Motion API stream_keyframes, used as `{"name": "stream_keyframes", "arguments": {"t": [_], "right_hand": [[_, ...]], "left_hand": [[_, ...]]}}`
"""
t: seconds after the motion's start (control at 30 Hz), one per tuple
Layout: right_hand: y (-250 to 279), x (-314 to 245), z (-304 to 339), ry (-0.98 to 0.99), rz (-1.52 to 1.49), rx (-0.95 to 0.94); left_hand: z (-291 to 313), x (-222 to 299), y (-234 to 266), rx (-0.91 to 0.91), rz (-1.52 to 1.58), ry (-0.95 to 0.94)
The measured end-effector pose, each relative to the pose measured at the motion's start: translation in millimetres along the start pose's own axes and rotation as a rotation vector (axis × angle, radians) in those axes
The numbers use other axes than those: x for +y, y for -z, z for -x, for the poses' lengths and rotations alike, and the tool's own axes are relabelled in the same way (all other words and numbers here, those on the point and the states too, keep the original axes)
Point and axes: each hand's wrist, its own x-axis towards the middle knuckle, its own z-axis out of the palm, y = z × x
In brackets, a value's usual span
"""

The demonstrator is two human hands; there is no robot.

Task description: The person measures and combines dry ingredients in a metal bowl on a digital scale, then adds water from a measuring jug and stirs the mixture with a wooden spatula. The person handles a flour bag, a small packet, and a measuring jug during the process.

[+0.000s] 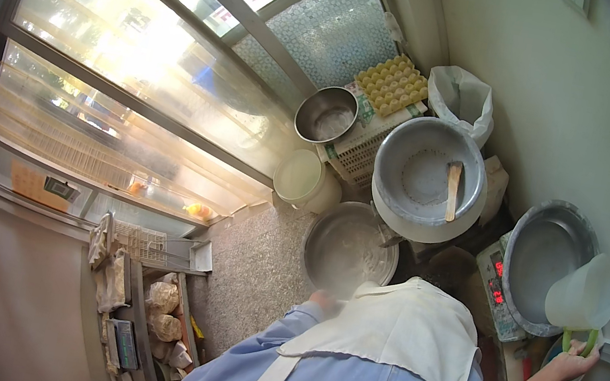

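Observation:
Far out to the right, my right hand is closed round the green handle of a translucent plastic measuring jug. The jug is tilted, overlapping the near right rim of a wide grey metal basin. That basin is on a digital scale with lit red digits. My left hand is low beside my apron, near the rim of a broad round metal basin on the floor. Its fingers are smeared and partly hidden by the apron, so any grip cannot be made out.
A grey basin with a wooden-handled brush stands ahead. Around it are a white bin bag, a yellow egg tray, a steel bowl and a pale bucket. Bagged goods fill a shelf at left, below windows.

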Motion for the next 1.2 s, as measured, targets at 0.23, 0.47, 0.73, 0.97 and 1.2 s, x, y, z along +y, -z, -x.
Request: {"name": "stream_keyframes", "arguments": {"t": [0.23,0.47,0.73,0.97,1.2], "right_hand": [[-5.7,-2.6,3.8,-0.018,-0.002,0.057],[-3.3,-2.7,3.6,-0.026,-0.008,0.012],[7.4,4.0,-6.7,-0.04,-0.005,-0.009],[24.5,26.2,-29.5,0.035,0.044,-0.035],[35.4,42.3,-41.9,0.691,0.873,0.032]], "left_hand": [[-12.2,-13.1,-5.4,-0.031,-0.002,-0.019],[-14.0,-19.5,-5.9,-0.049,-0.151,-0.149],[-0.2,2.4,4.1,-0.023,-0.097,-0.052],[-14.7,-15.9,-3.9,-0.014,-0.038,0.014],[-62.6,-71.7,-17.6,-0.105,-0.323,-0.193]]}}
